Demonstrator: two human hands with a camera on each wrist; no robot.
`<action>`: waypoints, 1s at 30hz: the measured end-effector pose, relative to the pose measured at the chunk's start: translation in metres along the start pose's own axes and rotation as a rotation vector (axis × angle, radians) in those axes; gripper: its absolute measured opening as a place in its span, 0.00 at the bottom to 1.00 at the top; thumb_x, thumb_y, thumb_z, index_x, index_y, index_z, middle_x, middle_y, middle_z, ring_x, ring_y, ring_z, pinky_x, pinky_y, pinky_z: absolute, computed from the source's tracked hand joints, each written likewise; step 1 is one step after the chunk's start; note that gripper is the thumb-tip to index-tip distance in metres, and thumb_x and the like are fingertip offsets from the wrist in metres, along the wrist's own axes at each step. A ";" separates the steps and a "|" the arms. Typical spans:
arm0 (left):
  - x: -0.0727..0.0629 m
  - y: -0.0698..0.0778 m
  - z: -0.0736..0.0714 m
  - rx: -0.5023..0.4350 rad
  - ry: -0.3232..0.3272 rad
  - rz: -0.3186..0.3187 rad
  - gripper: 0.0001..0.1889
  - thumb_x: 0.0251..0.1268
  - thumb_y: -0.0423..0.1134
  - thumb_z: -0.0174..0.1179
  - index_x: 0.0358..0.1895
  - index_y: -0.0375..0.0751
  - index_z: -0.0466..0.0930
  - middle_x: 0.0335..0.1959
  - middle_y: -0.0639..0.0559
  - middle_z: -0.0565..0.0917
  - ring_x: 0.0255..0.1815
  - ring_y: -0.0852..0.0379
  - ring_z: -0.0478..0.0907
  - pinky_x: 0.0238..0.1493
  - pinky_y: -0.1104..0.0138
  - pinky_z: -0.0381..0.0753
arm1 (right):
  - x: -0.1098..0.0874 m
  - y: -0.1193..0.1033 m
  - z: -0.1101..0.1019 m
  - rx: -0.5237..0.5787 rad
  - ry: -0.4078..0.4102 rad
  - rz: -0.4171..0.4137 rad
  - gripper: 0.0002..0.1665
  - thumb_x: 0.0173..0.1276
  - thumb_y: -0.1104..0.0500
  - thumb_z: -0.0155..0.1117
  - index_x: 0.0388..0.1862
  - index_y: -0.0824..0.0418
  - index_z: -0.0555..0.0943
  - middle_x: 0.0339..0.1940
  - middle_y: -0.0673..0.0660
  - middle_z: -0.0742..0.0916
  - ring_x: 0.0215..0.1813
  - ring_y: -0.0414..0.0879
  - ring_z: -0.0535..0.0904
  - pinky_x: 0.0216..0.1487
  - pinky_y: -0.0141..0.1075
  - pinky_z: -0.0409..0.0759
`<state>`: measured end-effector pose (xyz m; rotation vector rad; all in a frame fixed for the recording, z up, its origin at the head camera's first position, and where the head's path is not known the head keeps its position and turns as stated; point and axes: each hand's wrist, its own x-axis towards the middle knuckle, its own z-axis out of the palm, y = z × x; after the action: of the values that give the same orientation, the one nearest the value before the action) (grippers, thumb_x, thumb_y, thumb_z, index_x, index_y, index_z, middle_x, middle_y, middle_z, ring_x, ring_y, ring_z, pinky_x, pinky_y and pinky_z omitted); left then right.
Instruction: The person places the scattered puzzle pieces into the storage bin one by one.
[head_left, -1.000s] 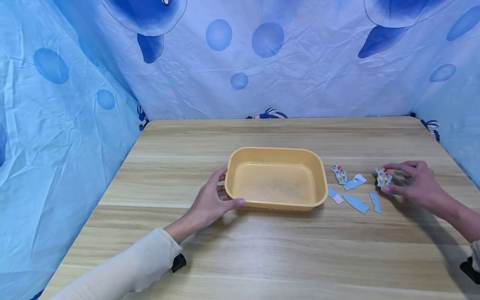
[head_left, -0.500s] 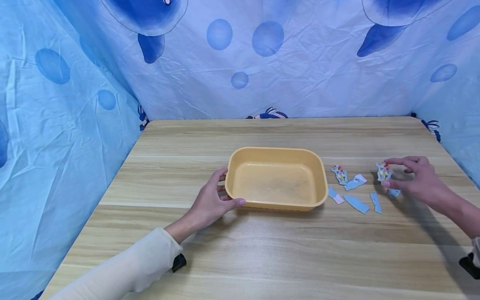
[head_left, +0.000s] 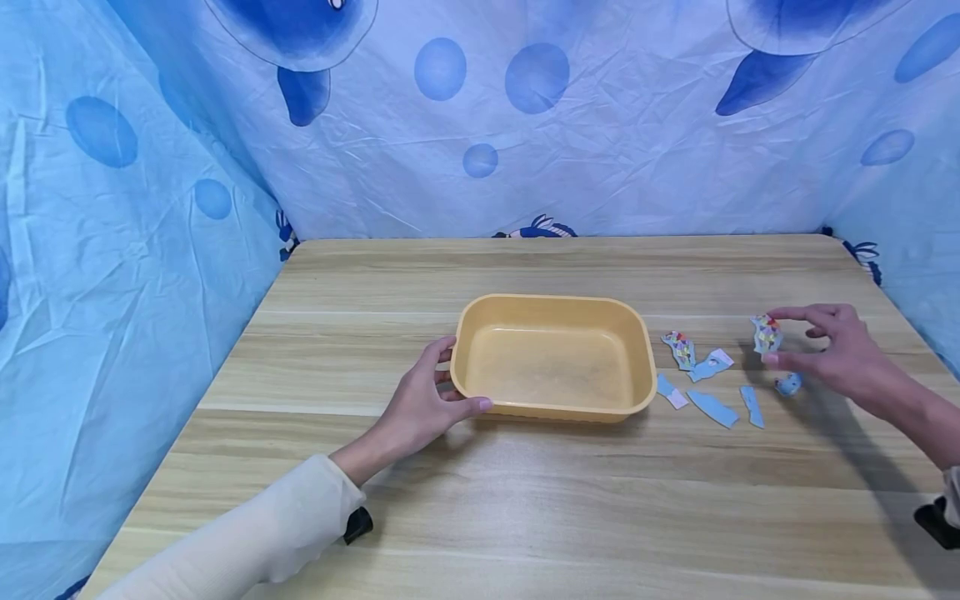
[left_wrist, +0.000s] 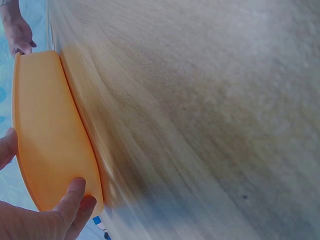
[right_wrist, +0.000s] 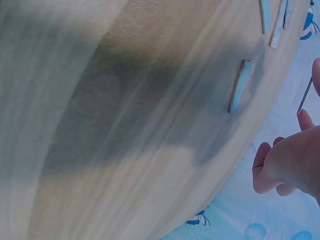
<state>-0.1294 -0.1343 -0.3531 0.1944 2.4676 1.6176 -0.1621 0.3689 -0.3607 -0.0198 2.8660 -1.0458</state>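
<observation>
A shallow yellow plastic basin [head_left: 555, 358] stands mid-table. My left hand [head_left: 420, 400] grips its left end, thumb at the front rim and fingers along the side; the left wrist view shows the fingertips [left_wrist: 75, 187] against the basin wall. Over on the right, my right hand [head_left: 836, 354] pinches a flat, irregular puzzle piece [head_left: 767, 334] with a colourful print between thumb and index finger. In the right wrist view this held piece [right_wrist: 305, 95] appears edge-on, raised off the table. Below the hand lies a small light-blue piece [head_left: 788, 384].
Between basin and right hand lie several flat pieces: a colourful one [head_left: 681, 350], a blue-and-pink one [head_left: 711, 364], a long blue one [head_left: 712, 408] and a narrow blue one [head_left: 752, 406]. Another piece [head_left: 671, 392] is close to the basin's right side. A blue curtain [head_left: 600, 167] surrounds the wooden table [head_left: 525, 508].
My right hand has risen and moved slightly toward the far side with the colourful puzzle piece, uncovering the small light-blue piece below. The left hand and basin stay in place.
</observation>
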 end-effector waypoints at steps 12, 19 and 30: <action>0.001 -0.002 0.000 -0.012 0.000 -0.004 0.52 0.43 0.38 0.78 0.73 0.48 0.54 0.66 0.45 0.67 0.53 0.46 0.80 0.48 0.66 0.84 | 0.006 -0.018 -0.008 0.009 -0.007 -0.033 0.44 0.66 0.46 0.66 0.74 0.61 0.60 0.68 0.75 0.52 0.62 0.75 0.53 0.42 0.62 0.68; 0.002 -0.003 0.000 -0.015 0.001 -0.009 0.52 0.43 0.38 0.78 0.72 0.48 0.54 0.66 0.45 0.67 0.53 0.46 0.80 0.48 0.66 0.84 | 0.010 -0.030 -0.009 0.000 0.004 -0.052 0.43 0.64 0.46 0.67 0.73 0.59 0.62 0.68 0.73 0.53 0.62 0.74 0.55 0.43 0.58 0.68; 0.001 -0.001 0.001 0.000 0.011 -0.012 0.53 0.42 0.38 0.78 0.73 0.48 0.54 0.66 0.46 0.67 0.53 0.46 0.79 0.48 0.66 0.84 | 0.018 -0.047 -0.006 0.008 -0.008 -0.062 0.44 0.63 0.44 0.68 0.73 0.56 0.63 0.67 0.71 0.55 0.63 0.73 0.56 0.44 0.57 0.70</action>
<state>-0.1302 -0.1338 -0.3540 0.1706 2.4714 1.6184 -0.1819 0.3354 -0.3275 -0.1132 2.8716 -1.0650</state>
